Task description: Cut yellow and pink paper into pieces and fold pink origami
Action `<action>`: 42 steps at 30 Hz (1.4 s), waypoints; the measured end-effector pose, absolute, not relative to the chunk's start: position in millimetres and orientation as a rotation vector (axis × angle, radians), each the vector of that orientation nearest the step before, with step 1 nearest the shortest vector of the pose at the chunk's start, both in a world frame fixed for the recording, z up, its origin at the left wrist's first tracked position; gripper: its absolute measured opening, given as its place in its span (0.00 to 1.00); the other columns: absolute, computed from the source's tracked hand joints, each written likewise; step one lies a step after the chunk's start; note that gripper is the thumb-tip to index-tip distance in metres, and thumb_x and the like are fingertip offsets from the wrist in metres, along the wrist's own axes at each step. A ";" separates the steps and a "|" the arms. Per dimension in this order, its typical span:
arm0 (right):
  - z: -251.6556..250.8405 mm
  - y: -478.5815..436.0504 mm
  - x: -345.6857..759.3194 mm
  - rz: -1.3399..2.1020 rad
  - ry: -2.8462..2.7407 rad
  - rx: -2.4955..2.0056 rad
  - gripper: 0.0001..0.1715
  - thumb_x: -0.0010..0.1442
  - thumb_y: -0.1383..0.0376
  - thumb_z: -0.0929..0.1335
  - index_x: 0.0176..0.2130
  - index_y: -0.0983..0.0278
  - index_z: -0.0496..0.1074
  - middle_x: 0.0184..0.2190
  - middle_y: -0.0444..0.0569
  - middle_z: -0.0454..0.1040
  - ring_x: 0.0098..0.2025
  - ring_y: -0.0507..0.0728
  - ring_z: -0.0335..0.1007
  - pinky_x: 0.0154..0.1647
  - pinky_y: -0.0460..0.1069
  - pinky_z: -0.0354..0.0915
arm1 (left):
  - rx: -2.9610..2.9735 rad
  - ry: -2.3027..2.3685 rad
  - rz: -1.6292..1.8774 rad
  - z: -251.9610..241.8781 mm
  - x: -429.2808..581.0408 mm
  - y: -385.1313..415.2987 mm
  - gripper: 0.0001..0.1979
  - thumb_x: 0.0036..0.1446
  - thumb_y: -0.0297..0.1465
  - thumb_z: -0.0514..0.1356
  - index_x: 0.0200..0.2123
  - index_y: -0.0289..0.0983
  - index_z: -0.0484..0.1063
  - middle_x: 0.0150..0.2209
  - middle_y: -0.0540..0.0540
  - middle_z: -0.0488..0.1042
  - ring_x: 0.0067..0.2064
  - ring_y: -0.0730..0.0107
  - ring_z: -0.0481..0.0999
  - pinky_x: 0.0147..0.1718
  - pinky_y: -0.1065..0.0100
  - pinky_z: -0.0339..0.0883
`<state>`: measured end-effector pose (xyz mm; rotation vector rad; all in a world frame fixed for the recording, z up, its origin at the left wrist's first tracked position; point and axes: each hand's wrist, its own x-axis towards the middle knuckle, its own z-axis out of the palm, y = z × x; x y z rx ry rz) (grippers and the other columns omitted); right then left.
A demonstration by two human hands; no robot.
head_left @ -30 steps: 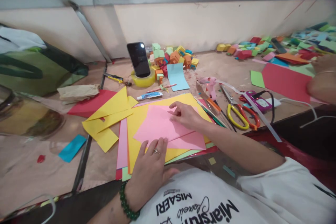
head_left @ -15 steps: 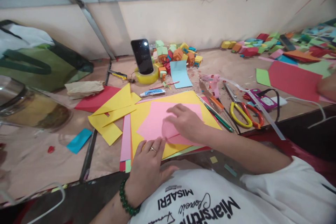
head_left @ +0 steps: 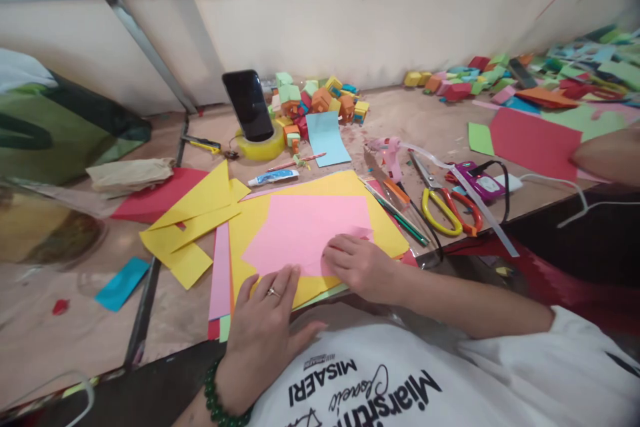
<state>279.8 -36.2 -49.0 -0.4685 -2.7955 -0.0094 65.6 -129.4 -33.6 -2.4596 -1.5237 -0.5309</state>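
Pink paper [head_left: 305, 230] under both hands, shirt [head_left: 380, 387] lettering "MISAERI" below.

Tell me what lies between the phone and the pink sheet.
Head view: a glue tube lies between the phone and the pink sheet, plus the yellow sheet's edge.

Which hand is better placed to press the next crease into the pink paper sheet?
Probably the right hand: its fingers already rest on the pink paper sheet at its near edge. The left hand lies flat nearer, pinning the yellow sheet.
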 end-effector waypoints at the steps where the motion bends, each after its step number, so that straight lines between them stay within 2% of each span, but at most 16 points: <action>1: -52.4 -35.6 287.9 -0.009 -2.759 -0.502 0.13 0.66 0.73 0.59 0.37 0.66 0.72 0.37 0.53 0.72 0.44 0.58 0.65 0.46 0.57 0.67 | -2.463 -1.527 -0.527 -33.9 65.2 -129.5 0.33 0.65 0.50 0.44 0.50 0.26 0.72 0.46 0.35 0.78 0.42 0.52 0.74 0.47 0.50 0.57; 5: -60.6 -33.7 318.5 -0.027 -2.584 -0.609 0.14 0.67 0.73 0.59 0.38 0.66 0.72 0.37 0.53 0.73 0.45 0.57 0.66 0.46 0.56 0.69 | -2.482 -1.521 -0.521 -33.3 63.7 -130.1 0.30 0.64 0.48 0.48 0.52 0.28 0.71 0.47 0.35 0.78 0.43 0.52 0.74 0.47 0.51 0.58; 11: -53.7 -38.0 335.1 -0.114 -2.484 -0.736 0.18 0.67 0.74 0.57 0.36 0.67 0.73 0.36 0.53 0.76 0.39 0.56 0.66 0.41 0.51 0.69 | -2.503 -1.527 -0.487 -33.8 59.5 -130.4 0.28 0.63 0.48 0.51 0.55 0.31 0.69 0.48 0.37 0.77 0.45 0.53 0.72 0.47 0.53 0.59; 14: -51.3 -40.0 339.7 -0.073 -2.532 -0.874 0.17 0.65 0.75 0.58 0.35 0.66 0.74 0.35 0.53 0.76 0.38 0.57 0.66 0.40 0.51 0.67 | -2.516 -1.508 -0.467 -35.5 55.8 -130.1 0.30 0.62 0.49 0.51 0.55 0.31 0.69 0.48 0.37 0.76 0.45 0.53 0.71 0.46 0.54 0.60; 19: -37.0 -38.0 353.6 -0.065 -2.459 -1.273 0.15 0.58 0.77 0.61 0.30 0.65 0.75 0.28 0.51 0.74 0.34 0.57 0.67 0.36 0.51 0.64 | -2.538 -1.466 -0.460 -37.7 53.2 -132.4 0.32 0.62 0.49 0.51 0.59 0.30 0.65 0.48 0.36 0.74 0.45 0.52 0.69 0.44 0.54 0.64; 23: -20.4 -39.4 342.1 -0.014 -2.375 -1.217 0.14 0.62 0.72 0.61 0.41 0.64 0.74 0.36 0.52 0.76 0.39 0.57 0.69 0.38 0.50 0.64 | -2.540 -1.469 -0.444 -32.1 54.1 -134.9 0.30 0.63 0.46 0.50 0.59 0.30 0.64 0.49 0.36 0.73 0.46 0.52 0.69 0.44 0.55 0.65; 26: -21.3 -37.3 327.1 -0.027 -2.504 -1.194 0.10 0.62 0.69 0.64 0.43 0.65 0.73 0.38 0.53 0.75 0.39 0.58 0.67 0.38 0.50 0.63 | -2.567 -1.513 -0.387 -21.7 53.0 -128.7 0.26 0.65 0.41 0.49 0.58 0.29 0.65 0.46 0.36 0.75 0.43 0.55 0.72 0.42 0.56 0.66; 28: -25.1 -33.6 321.4 -0.076 -2.645 -1.163 0.08 0.62 0.71 0.65 0.40 0.66 0.73 0.35 0.53 0.75 0.37 0.58 0.66 0.37 0.50 0.62 | -2.562 -1.541 -0.296 -14.6 53.8 -118.1 0.21 0.65 0.37 0.49 0.56 0.31 0.67 0.43 0.38 0.77 0.40 0.57 0.74 0.41 0.57 0.66; 32: -23.6 -27.9 319.6 -0.129 -2.845 -1.073 0.06 0.61 0.75 0.66 0.37 0.68 0.72 0.32 0.54 0.74 0.34 0.58 0.66 0.33 0.51 0.61 | -2.534 -1.457 -0.110 -7.5 72.2 -88.7 0.15 0.63 0.33 0.55 0.50 0.35 0.71 0.45 0.39 0.76 0.42 0.58 0.75 0.43 0.58 0.66; 34: -19.1 -27.9 319.9 -0.118 -2.876 -1.051 0.05 0.60 0.76 0.66 0.35 0.69 0.71 0.32 0.53 0.74 0.33 0.58 0.66 0.32 0.51 0.61 | -2.555 -1.408 -0.036 -6.6 90.0 -76.5 0.12 0.61 0.31 0.56 0.47 0.34 0.72 0.41 0.40 0.77 0.38 0.58 0.76 0.38 0.60 0.68; 37: -16.2 -29.9 321.5 -0.035 -2.823 -1.068 0.05 0.60 0.75 0.66 0.33 0.68 0.71 0.31 0.53 0.75 0.33 0.58 0.67 0.32 0.51 0.63 | -2.563 -1.411 0.109 -3.0 116.0 -67.4 0.10 0.58 0.21 0.53 0.34 0.34 0.74 0.29 0.42 0.76 0.31 0.60 0.77 0.29 0.64 0.68; 40: -21.9 -30.8 327.2 0.145 -2.656 -1.037 0.05 0.61 0.70 0.67 0.39 0.68 0.72 0.35 0.54 0.76 0.37 0.58 0.71 0.38 0.51 0.67 | -2.569 -1.479 0.146 9.6 126.8 -64.8 0.12 0.52 0.16 0.52 0.29 0.34 0.73 0.26 0.42 0.76 0.28 0.61 0.77 0.24 0.67 0.66; 42: -26.8 -29.8 333.4 0.309 -2.444 -1.010 0.16 0.61 0.64 0.68 0.49 0.67 0.70 0.43 0.56 0.76 0.45 0.59 0.71 0.45 0.54 0.68 | -2.580 -1.576 0.006 26.5 123.8 -62.6 0.12 0.52 0.18 0.52 0.27 0.35 0.74 0.25 0.42 0.77 0.26 0.63 0.77 0.23 0.69 0.65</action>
